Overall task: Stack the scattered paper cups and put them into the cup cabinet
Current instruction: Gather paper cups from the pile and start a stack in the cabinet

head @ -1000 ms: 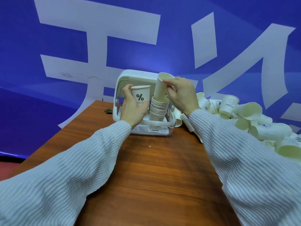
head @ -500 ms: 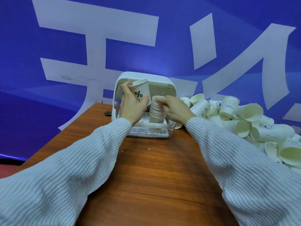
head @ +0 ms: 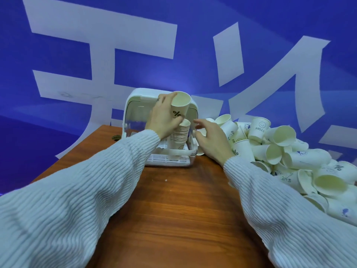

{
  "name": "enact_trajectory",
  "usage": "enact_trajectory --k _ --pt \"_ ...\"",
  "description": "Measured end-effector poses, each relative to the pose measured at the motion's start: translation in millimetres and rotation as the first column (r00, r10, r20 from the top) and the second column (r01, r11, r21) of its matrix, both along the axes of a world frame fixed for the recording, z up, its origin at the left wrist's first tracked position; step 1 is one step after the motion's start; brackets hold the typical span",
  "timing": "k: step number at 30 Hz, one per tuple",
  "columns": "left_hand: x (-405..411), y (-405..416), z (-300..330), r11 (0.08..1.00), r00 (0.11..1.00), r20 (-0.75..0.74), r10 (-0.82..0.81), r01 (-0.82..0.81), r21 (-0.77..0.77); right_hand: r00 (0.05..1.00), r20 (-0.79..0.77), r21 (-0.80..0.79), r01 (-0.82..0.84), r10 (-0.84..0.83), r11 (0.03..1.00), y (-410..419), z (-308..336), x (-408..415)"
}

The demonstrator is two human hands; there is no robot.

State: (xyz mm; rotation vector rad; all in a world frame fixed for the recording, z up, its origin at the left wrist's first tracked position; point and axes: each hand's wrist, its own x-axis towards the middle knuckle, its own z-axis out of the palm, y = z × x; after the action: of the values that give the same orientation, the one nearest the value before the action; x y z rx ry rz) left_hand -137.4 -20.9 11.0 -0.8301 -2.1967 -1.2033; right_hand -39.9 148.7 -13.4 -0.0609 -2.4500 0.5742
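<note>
I judge the job barely begun. One stack of nested cups [head: 178,137] stands inside the open cup cabinet [head: 135,105], directly below my left hand [head: 164,118], which curls around a single "%" paper cup [head: 179,107], tilted, mouth toward me, just above the stack's top. My right hand [head: 210,140] hangs with loose, spread fingers, holding nothing, just right of the cabinet's clear wall. Beyond it to the right sprawls the big pile of loose cups [head: 289,151] on the wooden table [head: 183,209], all yet to be stacked. Apart from that stack, the cabinet's slatted tray shows nothing else.
</note>
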Motion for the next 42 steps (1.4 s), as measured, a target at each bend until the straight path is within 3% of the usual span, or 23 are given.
enact_trajectory --k 3,8,14,17,24,26,29,32,36,42 --pt "-0.7 7.6 -4.5 0.999 1.0 -0.02 0.019 -0.02 -0.045 1.0 -0.006 0.013 0.01 -0.01 1.0 6.6 -2.1 11.0" --pt "-3.3 15.5 -11.0 0.961 0.995 -0.023 0.097 -0.1 -0.257 1.0 -0.028 0.032 -0.003 0.004 0.999 12.3 -3.9 19.2" --pt "-5.1 19.7 -23.6 0.812 0.951 -0.202 0.235 -0.306 -0.497 0.999 -0.034 0.079 -0.002 0.005 0.997 19.4 -9.6 25.4" --pt "-7.2 20.9 -34.4 0.807 0.948 -0.182 0.26 -0.317 -0.498 1.0 -0.023 0.069 0.011 -0.01 0.998 23.3 -13.9 26.6" --pt "-9.6 23.2 -31.0 0.843 0.968 0.072 0.24 -0.171 -0.511 0.997 0.065 0.055 0.046 -0.05 0.997 40.0 -21.4 47.6" --pt "-4.5 27.4 -28.8 0.847 0.977 -0.011 0.214 -0.191 -0.496 0.993 0.072 0.04 0.092 -0.095 0.995 53.1 -20.0 61.9" --pt "23.8 42.8 -31.5 0.921 0.942 -0.3 0.149 -0.243 -0.305 0.977 0.059 -0.005 0.205 -0.204 0.979 79.5 -16.4 86.3" --pt "57.7 74.6 -44.2 0.955 0.924 -0.38 -0.036 -0.08 -0.285 0.94 0.035 -0.001 0.34 -0.34 0.941 105.8 -11.4 110.9" --pt "90.2 119.1 -66.4 0.842 0.948 -0.202 -0.244 0.104 -0.529 0.899 0.111 0.092 0.415 -0.423 0.905 129.5 -7.8 140.9" --pt "102.6 158.3 -89.3 0.554 0.885 -0.309 -0.348 -0.072 -0.83 0.848 0.281 0.532 0.252 -0.45 0.808 150.8 -14.9 157.4"
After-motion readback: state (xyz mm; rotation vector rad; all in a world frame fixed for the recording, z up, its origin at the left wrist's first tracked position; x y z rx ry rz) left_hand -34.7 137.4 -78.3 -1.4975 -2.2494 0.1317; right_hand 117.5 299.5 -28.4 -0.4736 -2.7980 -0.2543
